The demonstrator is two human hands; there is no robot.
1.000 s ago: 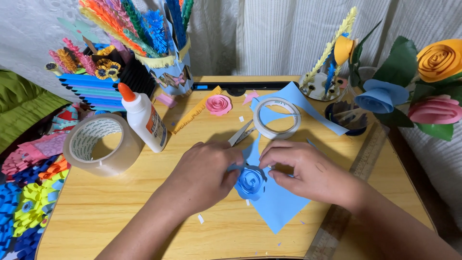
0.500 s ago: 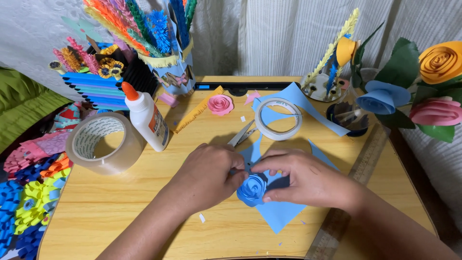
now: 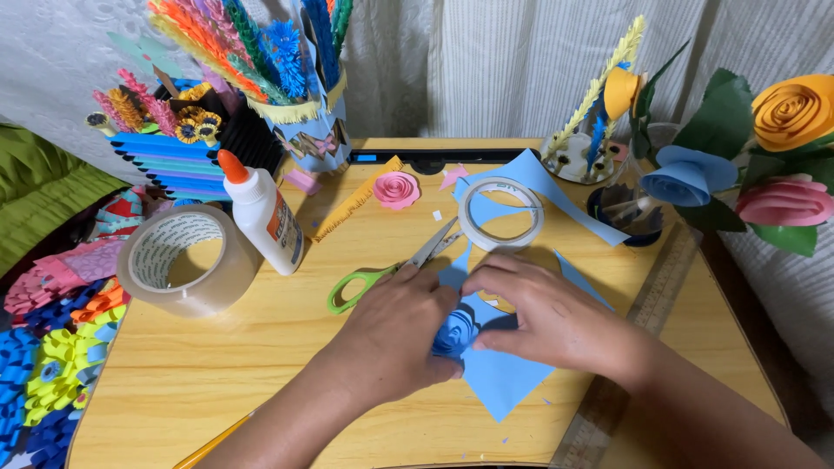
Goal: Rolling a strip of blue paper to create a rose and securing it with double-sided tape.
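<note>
Wooden surface (image 3: 217, 382), crowded with craft supplies. Blue paper rose (image 3: 453, 332) sits on blue sheet (image 3: 504, 382), pinched between my left hand (image 3: 395, 334) and right hand (image 3: 543, 317), fingers clenched around it. Risk: loosened grip, coil springs open; scissors (image 3: 382, 274) close to my knuckles.

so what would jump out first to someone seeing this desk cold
Probably the two hands at the centre: the left hand and right hand close around a small rolled blue paper rose on a blue paper sheet. Next, the big roll of clear tape and white glue bottle at left. Then the large orange paper rose at the far right.
</note>
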